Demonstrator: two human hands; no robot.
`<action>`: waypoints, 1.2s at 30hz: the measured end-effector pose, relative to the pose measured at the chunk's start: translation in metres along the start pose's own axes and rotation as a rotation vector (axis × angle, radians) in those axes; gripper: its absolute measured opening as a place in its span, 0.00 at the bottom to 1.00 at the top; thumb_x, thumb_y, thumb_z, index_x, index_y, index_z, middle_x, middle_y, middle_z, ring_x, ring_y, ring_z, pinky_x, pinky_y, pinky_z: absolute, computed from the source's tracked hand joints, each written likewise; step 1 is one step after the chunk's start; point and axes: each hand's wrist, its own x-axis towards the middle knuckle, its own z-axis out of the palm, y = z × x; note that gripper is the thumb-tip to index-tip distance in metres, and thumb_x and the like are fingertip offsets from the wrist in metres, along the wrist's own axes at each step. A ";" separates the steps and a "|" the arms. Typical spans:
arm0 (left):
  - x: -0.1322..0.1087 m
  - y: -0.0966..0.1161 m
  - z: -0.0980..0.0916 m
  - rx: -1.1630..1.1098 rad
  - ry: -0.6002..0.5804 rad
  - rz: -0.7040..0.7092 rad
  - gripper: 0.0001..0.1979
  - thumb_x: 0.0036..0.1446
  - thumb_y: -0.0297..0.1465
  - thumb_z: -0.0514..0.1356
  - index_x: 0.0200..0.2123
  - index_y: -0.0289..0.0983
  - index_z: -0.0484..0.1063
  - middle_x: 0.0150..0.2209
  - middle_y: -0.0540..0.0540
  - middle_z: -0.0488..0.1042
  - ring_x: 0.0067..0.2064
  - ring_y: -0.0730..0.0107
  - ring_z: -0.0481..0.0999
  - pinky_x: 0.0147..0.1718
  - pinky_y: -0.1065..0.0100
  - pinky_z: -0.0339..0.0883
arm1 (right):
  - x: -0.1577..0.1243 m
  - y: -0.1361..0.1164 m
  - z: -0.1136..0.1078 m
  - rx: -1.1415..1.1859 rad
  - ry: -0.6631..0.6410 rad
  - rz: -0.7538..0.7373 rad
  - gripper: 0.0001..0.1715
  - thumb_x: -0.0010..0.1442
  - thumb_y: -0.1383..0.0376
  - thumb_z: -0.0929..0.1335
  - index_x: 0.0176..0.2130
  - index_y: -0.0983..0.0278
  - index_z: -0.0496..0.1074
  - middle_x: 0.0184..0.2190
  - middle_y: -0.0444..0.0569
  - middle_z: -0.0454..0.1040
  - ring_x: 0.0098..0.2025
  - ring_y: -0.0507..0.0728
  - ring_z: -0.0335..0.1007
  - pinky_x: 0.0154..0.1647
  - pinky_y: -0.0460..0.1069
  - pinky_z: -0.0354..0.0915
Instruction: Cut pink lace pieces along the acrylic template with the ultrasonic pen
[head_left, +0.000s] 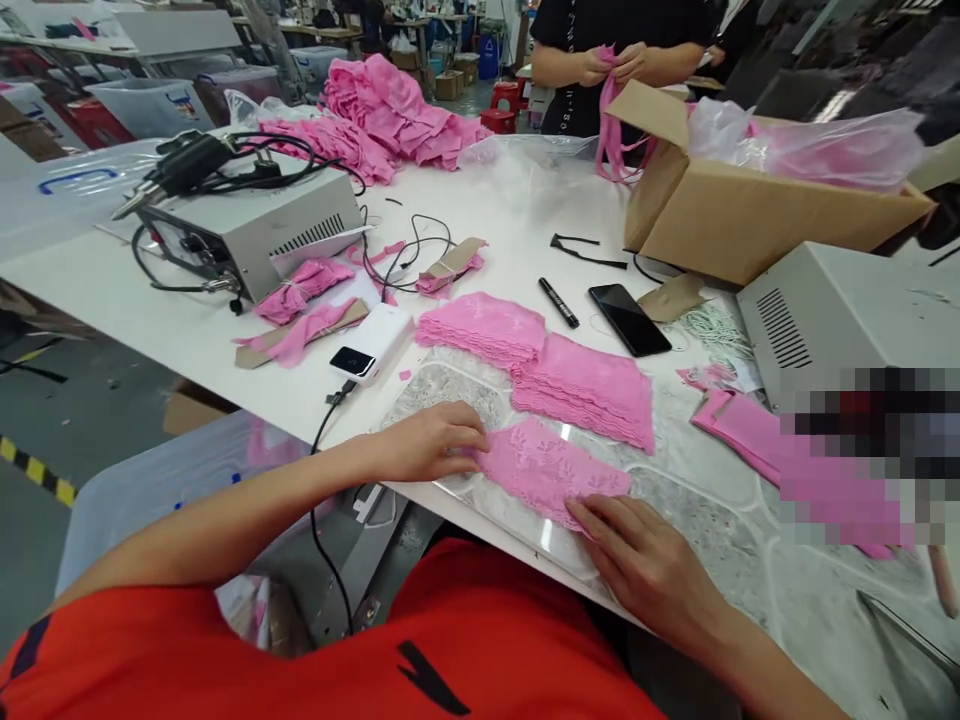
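Note:
A single pink lace fabric piece lies on the clear-topped, marble-patterned mat in front of me. My left hand is at its left end, with thumb and fingers closed together on the edge. At the lower right edge, my right hand has its fingertips closed on the lace; part of the thumb is hidden. Just beyond the piece are two neat stacks of pink lace, the left stack and the right stack, touching each other.
A white power bank, black marker and phone lie around the stacks. Grey machine boxes stand left and right. Behind are a pink fabric heap, a cardboard box and another person holding pink strips.

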 end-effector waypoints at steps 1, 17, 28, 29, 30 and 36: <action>-0.004 -0.001 0.000 0.003 0.013 -0.008 0.12 0.68 0.36 0.56 0.43 0.35 0.75 0.43 0.38 0.76 0.46 0.61 0.73 0.49 0.61 0.67 | 0.000 0.000 0.000 -0.002 0.000 -0.002 0.14 0.65 0.70 0.63 0.49 0.69 0.72 0.38 0.54 0.76 0.39 0.56 0.71 0.39 0.51 0.71; -0.012 -0.005 0.001 0.042 0.023 -0.025 0.13 0.70 0.33 0.51 0.36 0.36 0.72 0.42 0.38 0.75 0.45 0.64 0.73 0.47 0.65 0.68 | -0.005 -0.003 0.001 -0.004 -0.015 0.023 0.16 0.65 0.70 0.64 0.52 0.68 0.72 0.43 0.54 0.76 0.43 0.57 0.71 0.43 0.52 0.69; -0.005 -0.002 -0.015 0.017 -0.028 -0.105 0.14 0.69 0.30 0.51 0.35 0.35 0.74 0.41 0.41 0.75 0.42 0.67 0.74 0.44 0.69 0.69 | -0.009 -0.002 0.004 0.000 0.009 0.035 0.17 0.64 0.69 0.64 0.52 0.67 0.72 0.43 0.54 0.77 0.42 0.57 0.71 0.42 0.52 0.71; -0.004 -0.001 -0.018 0.020 -0.036 -0.112 0.13 0.69 0.30 0.51 0.34 0.35 0.74 0.40 0.41 0.75 0.41 0.68 0.75 0.44 0.69 0.69 | -0.009 -0.002 0.004 0.002 0.008 0.040 0.17 0.65 0.69 0.64 0.52 0.66 0.72 0.43 0.54 0.77 0.42 0.57 0.72 0.42 0.52 0.71; -0.002 0.000 -0.020 0.025 -0.042 -0.119 0.13 0.68 0.30 0.52 0.34 0.35 0.74 0.39 0.42 0.75 0.40 0.68 0.75 0.43 0.69 0.69 | -0.009 -0.003 0.004 0.007 0.007 0.047 0.17 0.65 0.69 0.64 0.53 0.66 0.71 0.43 0.54 0.77 0.42 0.57 0.72 0.42 0.52 0.71; 0.008 0.020 -0.007 0.131 0.000 -0.150 0.12 0.63 0.39 0.60 0.36 0.35 0.73 0.43 0.39 0.74 0.45 0.60 0.73 0.47 0.61 0.65 | -0.007 -0.001 0.002 0.107 0.003 0.119 0.17 0.65 0.68 0.63 0.53 0.64 0.71 0.42 0.53 0.77 0.42 0.56 0.73 0.41 0.52 0.73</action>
